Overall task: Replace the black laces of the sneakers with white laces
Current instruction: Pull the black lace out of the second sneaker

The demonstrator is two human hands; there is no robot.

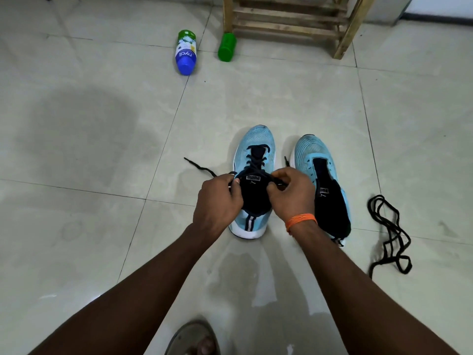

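Two light-blue sneakers stand side by side on the tiled floor [102, 226], toes pointing away from the person. The laced sneaker [256, 147] carries a black lace [256, 162] crossed through its eyelets, with one free end trailing on the floor to its left. The left hand [217, 198] pinches this lace at the left of the tongue and the right hand [291, 194] pinches it at the right. The unlaced sneaker [311, 152] stands just beside it. A loose black lace [389, 234] lies in loops on the floor to its right. Farther off, a bottle [186, 52] with a blue end lies on its side near a green container [227, 47], which lies against the foot of a wooden rack [289, 19]. Their contents cannot be told from this view.
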